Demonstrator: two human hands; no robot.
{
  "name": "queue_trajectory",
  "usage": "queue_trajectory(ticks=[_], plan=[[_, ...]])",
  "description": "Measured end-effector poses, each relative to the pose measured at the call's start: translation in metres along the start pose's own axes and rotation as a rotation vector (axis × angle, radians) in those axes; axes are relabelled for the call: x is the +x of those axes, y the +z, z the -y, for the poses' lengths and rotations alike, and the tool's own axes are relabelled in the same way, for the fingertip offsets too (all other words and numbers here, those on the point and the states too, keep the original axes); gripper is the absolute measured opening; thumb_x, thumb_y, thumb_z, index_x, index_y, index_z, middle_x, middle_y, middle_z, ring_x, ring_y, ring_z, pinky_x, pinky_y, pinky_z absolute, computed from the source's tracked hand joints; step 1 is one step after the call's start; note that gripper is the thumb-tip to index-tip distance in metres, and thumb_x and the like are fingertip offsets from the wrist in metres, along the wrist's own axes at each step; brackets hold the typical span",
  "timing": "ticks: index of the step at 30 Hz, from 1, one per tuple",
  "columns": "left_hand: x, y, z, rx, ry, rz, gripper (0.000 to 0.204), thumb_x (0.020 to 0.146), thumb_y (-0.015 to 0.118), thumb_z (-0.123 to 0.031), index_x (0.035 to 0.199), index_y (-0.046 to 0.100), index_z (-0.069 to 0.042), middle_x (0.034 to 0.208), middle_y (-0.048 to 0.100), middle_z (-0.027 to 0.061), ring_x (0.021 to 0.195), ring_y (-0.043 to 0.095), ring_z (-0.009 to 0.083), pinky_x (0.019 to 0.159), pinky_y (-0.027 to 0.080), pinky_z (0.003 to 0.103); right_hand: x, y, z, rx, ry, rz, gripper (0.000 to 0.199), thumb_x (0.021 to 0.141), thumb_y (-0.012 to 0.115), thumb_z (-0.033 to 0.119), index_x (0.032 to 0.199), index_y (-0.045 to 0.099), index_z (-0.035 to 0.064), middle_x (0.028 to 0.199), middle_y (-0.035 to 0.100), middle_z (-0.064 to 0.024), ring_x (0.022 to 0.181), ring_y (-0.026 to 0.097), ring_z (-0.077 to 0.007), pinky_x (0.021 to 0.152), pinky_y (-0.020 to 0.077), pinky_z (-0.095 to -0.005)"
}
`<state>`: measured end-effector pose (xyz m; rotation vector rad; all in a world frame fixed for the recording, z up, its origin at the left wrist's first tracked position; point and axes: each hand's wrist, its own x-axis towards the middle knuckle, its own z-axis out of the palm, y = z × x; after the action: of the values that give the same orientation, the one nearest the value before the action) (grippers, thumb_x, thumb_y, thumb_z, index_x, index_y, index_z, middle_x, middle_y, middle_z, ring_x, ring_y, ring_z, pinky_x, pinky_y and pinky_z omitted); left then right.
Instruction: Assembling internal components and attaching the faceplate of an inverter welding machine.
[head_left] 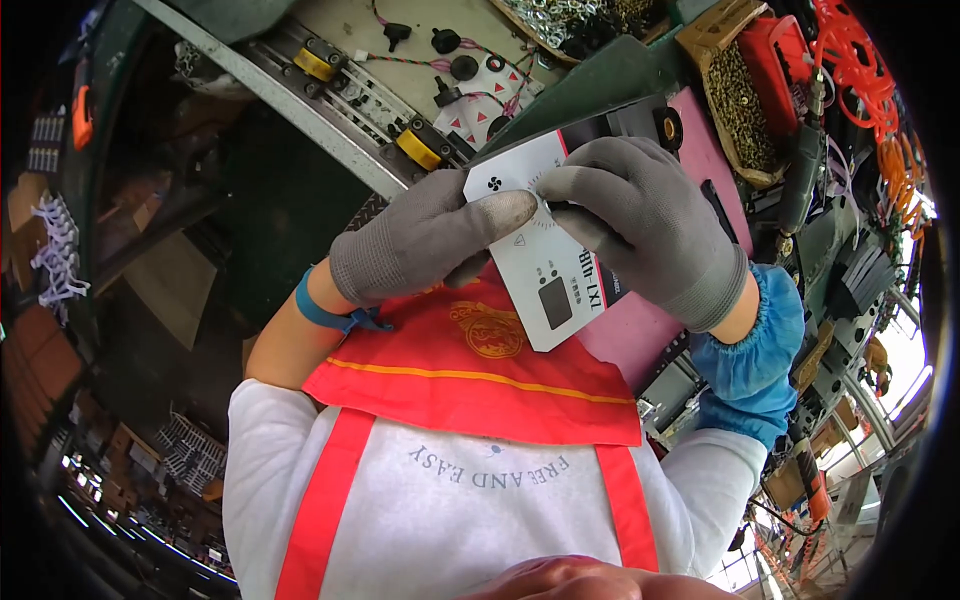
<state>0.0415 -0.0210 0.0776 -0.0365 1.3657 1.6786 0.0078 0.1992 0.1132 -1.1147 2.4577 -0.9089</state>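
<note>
My left hand (435,230), in a grey knit glove, is closed around the left edge of a white control panel (528,265), its thumb lying flat on the face. The panel is tilted in front of my red apron and shows a fan symbol, a ring of dial marks and a dark display window (555,302). My right hand (645,220), gloved alike, reaches over the panel's right edge. Its thumb and fingertips are pinched together at the dial marks; whatever they hold there is hidden. Behind my right hand part of a black piece shows.
Wired knobs and white plates with red triangles (480,118) lie on the bench beyond, beside a rail with yellow rollers (418,150). At the right stand a carton of small brass-coloured parts (745,110), a red bin (775,65) and coiled orange hoses (860,60). A pink sheet (715,165) lies nearer.
</note>
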Motion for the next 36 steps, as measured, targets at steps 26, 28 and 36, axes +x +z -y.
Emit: queue_trajectory(ticks=[26,28,36], plan=[[0.001,0.018,-0.011,-0.014,-0.053,-0.047,0.043,0.091,0.054,-0.042,0.105,0.059,-0.001,0.076,0.062,0.0038,0.050,0.047,0.0070,0.045,0.038,0.023,-0.043,-0.021,-0.003,0.130,0.178,-0.284,0.024,0.081,0.071,0.024,0.089,0.063,0.0030,0.080,0.061,-0.0101,0.070,0.056,-0.0258,0.066,0.0433,-0.0344],[-0.001,0.018,-0.010,-0.009,-0.075,-0.079,0.044,0.091,0.054,-0.042,0.105,0.060,-0.001,0.077,0.062,0.0039,0.050,0.047,0.0067,0.044,0.038,0.022,-0.061,-0.037,-0.017,-0.214,0.247,-0.598,0.018,0.084,0.063,0.009,0.098,0.063,-0.0013,0.089,0.063,-0.0135,0.080,0.060,-0.0284,0.075,0.0469,-0.0331],[0.004,0.020,-0.006,-0.074,-0.087,-0.137,0.043,0.091,0.055,-0.042,0.099,0.061,0.000,0.068,0.060,0.0032,0.047,0.045,0.0053,0.042,0.034,0.021,-0.161,-0.028,-0.110,-0.740,1.019,-0.728,0.085,0.078,0.072,0.030,0.146,0.023,0.0153,0.139,0.039,-0.0198,0.121,0.047,-0.0402,0.092,0.0469,-0.0467]])
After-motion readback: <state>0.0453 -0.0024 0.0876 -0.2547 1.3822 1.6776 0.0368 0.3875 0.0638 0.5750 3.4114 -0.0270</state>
